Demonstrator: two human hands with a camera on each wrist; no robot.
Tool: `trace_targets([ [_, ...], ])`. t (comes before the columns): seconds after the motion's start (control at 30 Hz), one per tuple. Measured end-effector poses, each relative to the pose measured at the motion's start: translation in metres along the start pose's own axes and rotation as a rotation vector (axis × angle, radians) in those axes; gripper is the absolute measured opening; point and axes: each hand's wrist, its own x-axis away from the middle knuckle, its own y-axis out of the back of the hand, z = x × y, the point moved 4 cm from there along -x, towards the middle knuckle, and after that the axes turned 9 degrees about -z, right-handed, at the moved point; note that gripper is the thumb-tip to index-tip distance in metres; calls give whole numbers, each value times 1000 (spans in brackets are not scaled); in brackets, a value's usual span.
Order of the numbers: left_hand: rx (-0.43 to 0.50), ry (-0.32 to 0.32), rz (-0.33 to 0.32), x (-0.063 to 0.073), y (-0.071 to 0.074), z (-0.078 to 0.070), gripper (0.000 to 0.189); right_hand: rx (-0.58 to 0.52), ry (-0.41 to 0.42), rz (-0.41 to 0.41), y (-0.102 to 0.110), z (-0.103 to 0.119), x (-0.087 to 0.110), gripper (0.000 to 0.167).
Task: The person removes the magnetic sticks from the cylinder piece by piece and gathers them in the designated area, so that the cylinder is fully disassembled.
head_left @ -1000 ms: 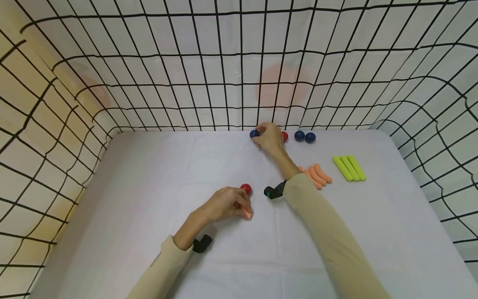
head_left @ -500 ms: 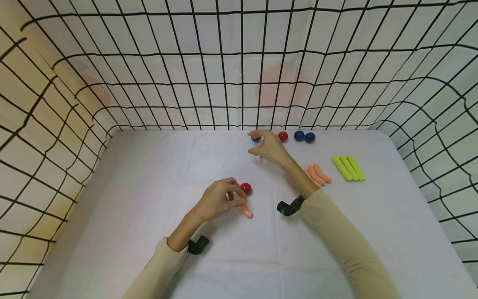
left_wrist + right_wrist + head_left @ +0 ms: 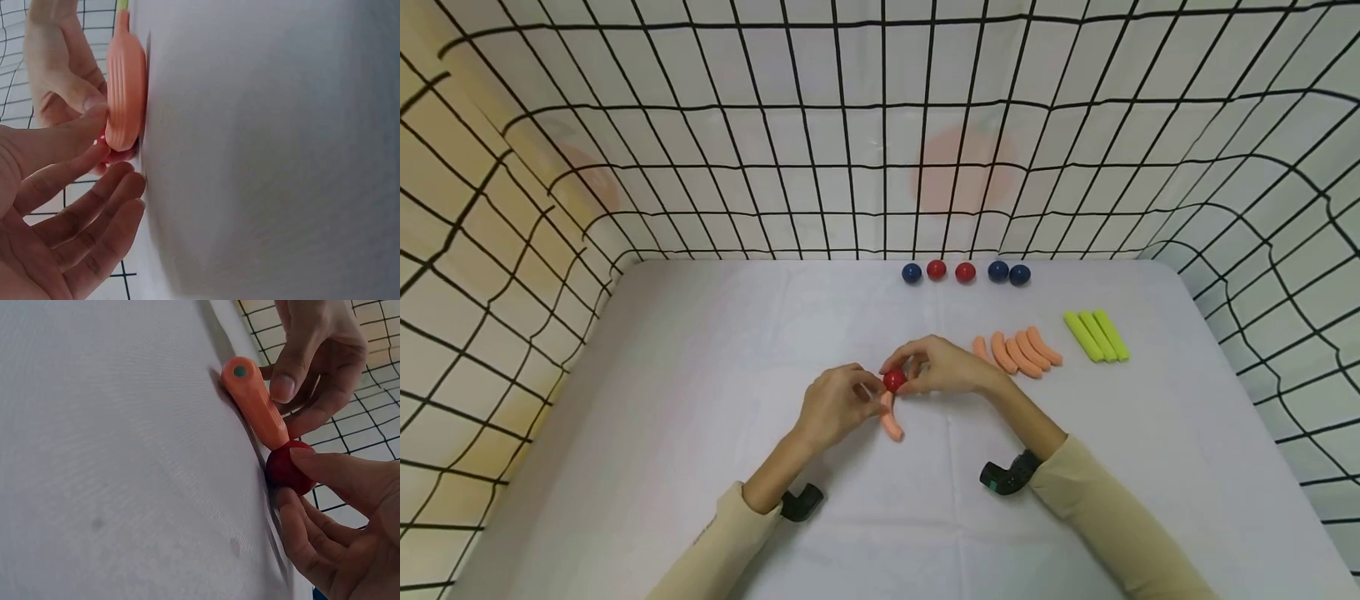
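Note:
In the head view, a red ball [image 3: 894, 380] sits at the far end of a curved orange stick [image 3: 891, 418] on the white tabletop. My right hand [image 3: 942, 367] pinches this ball between thumb and fingers, as the right wrist view also shows. Beside the stick, my left hand [image 3: 840, 406] has its fingers loosely bent, with thumb and index fingertips at the stick's left side; whether they press on it is hard to tell. The right wrist view shows a dark greenish dot on the stick's end [image 3: 240, 371], and the ball [image 3: 292, 467] meeting its other end.
Along the back edge lie two red balls [image 3: 951, 271] and several blue balls [image 3: 912, 273]. Several orange curved sticks [image 3: 1026, 353] are grouped right of centre, with three yellow-green sticks [image 3: 1096, 336] farther right. Black wire mesh [image 3: 880, 142] rises behind and at both sides.
My right hand has let go of a blue ball at the back and come toward me to the red ball by my left hand. The left hand has loosened its hold on the orange stick.

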Motion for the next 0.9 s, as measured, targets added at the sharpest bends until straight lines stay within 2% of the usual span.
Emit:
trace_targets([
  [0.13, 13, 32, 4, 1, -2, 1, 24, 6, -1, -67, -2, -4, 4, 34],
  [0.37, 4, 39, -36, 0, -4, 2, 27, -32, 15, -161, -5, -6, 9, 30],
  [0.5, 11, 72, -41, -2, -5, 3, 24, -50, 21, -176, -6, -7, 9, 29],
  [0.67, 46, 118, -50, -6, -7, 6, 18, -26, 29, -186, -6, -8, 10, 38],
  [0.9, 84, 131, -47, -7, -6, 8, 13, -16, 14, -211, -4, -12, 9, 37],
])
